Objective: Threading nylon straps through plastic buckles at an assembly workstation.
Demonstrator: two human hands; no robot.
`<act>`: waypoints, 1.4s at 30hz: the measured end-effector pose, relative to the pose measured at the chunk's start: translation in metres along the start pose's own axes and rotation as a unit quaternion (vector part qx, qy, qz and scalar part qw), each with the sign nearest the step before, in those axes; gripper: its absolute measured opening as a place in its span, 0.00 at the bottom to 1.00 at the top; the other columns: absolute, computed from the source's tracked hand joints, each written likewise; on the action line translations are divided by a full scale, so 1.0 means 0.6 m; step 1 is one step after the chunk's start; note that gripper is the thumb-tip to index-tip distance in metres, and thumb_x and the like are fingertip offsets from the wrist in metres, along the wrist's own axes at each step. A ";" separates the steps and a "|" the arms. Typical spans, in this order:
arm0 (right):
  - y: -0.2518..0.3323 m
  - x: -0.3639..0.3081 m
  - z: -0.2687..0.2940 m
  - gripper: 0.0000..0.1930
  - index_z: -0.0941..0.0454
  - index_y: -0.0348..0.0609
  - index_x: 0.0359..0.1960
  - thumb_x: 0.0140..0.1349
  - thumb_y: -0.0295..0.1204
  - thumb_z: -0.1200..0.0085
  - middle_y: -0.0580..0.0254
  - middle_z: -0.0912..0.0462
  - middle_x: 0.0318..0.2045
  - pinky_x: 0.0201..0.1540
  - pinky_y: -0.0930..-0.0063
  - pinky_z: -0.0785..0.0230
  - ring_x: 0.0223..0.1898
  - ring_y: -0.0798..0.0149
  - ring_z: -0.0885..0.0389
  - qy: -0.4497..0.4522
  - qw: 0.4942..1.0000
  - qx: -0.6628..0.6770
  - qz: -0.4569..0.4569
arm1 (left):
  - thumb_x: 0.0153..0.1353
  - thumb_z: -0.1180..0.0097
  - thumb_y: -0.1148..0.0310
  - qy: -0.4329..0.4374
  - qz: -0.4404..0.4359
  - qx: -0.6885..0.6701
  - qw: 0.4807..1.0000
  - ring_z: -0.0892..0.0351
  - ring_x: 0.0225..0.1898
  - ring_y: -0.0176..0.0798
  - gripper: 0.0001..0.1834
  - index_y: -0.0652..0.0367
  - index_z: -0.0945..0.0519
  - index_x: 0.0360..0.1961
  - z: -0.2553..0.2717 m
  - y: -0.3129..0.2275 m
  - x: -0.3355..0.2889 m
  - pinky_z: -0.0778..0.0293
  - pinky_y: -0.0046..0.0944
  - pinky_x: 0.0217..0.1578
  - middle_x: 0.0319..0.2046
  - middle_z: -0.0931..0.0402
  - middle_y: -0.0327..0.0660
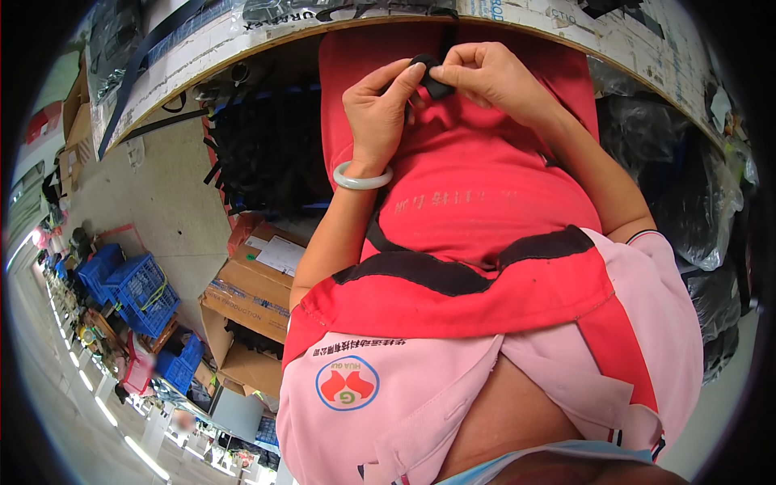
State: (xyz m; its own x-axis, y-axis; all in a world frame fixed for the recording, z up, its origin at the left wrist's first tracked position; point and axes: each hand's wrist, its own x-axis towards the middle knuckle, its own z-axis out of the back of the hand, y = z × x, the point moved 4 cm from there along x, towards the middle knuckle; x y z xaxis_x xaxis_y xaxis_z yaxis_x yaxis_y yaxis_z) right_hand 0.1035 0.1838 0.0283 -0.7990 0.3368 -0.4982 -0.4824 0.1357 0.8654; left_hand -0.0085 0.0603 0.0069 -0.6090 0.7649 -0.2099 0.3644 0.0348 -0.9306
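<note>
Pink cloth of the shirt (388, 428) comes closest, and over it lies a red apron (485, 202). Above the apron's far end I see both hands closed on one small black piece (439, 87): the left hand (378, 105), a pale bangle (362, 178) on its wrist, pinches it between thumb and fingers, while the right hand (493, 81) nips its other side with thumb and fingertips pressed together. The apron runs under the edge of a worktable (566, 36) just beyond. To the apron's left lie a pile of black straps (267, 153) and an open cardboard carton (250, 283); to its right, dark goods in clear plastic (703, 214). Farther off, left of the apron, stand blue plastic crates (145, 295).
</note>
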 end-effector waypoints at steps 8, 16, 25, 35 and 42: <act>-0.034 0.019 -0.008 0.11 0.25 0.45 0.30 0.66 0.38 0.46 0.75 0.27 0.20 0.18 0.90 0.43 0.17 0.83 0.33 0.158 0.946 0.278 -0.062 | 0.60 0.39 0.74 0.028 0.016 0.003 0.999 0.31 0.17 0.22 0.08 0.65 0.16 0.39 0.009 -0.006 -0.008 0.40 0.22 0.16 0.20 0.23 0.34; -0.025 0.067 0.024 0.12 0.22 0.43 0.34 0.66 0.39 0.46 0.75 0.27 0.21 0.23 0.87 0.41 0.19 0.82 0.35 0.006 0.995 0.093 0.045 | 0.61 0.43 0.74 -0.005 0.060 0.148 0.987 0.37 0.15 0.21 0.08 0.65 0.17 0.40 0.194 -0.157 -0.106 0.46 0.23 0.17 0.22 0.26 0.33; 0.040 0.022 -0.105 0.09 0.23 0.38 0.41 0.64 0.29 0.47 0.71 0.31 0.20 0.30 0.81 0.37 0.25 0.78 0.34 0.138 0.974 -0.089 0.154 | 0.73 0.60 0.54 -0.037 0.001 0.103 0.994 0.40 0.12 0.21 0.25 0.65 0.29 0.57 0.213 -0.098 -0.110 0.49 0.23 0.11 0.17 0.31 0.32; 0.026 0.014 -0.100 0.10 0.23 0.34 0.43 0.61 0.25 0.46 0.56 0.17 0.28 0.38 0.71 0.27 0.31 0.62 0.18 0.158 0.940 -0.180 0.241 | 0.64 0.67 0.32 0.208 0.256 -0.068 0.942 0.31 0.17 0.26 0.39 0.55 0.31 0.58 0.060 0.019 -0.062 0.43 0.22 0.14 0.23 0.26 0.37; 0.023 0.026 -0.058 0.09 0.21 0.36 0.35 0.63 0.31 0.43 0.69 0.23 0.20 0.23 0.81 0.36 0.21 0.79 0.29 0.080 0.992 -0.044 0.085 | 0.66 0.67 0.35 0.110 0.285 -0.128 0.944 0.29 0.18 0.31 0.36 0.57 0.30 0.55 0.067 0.014 -0.046 0.40 0.25 0.13 0.24 0.25 0.38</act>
State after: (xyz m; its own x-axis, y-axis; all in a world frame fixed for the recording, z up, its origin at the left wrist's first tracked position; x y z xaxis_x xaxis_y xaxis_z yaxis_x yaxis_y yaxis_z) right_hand 0.0716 0.1586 0.0307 -0.9148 0.1943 -0.3541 -0.3599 0.0055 0.9330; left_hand -0.0169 0.0138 -0.0074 -0.1116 0.8206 -0.5606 0.7637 -0.2901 -0.5767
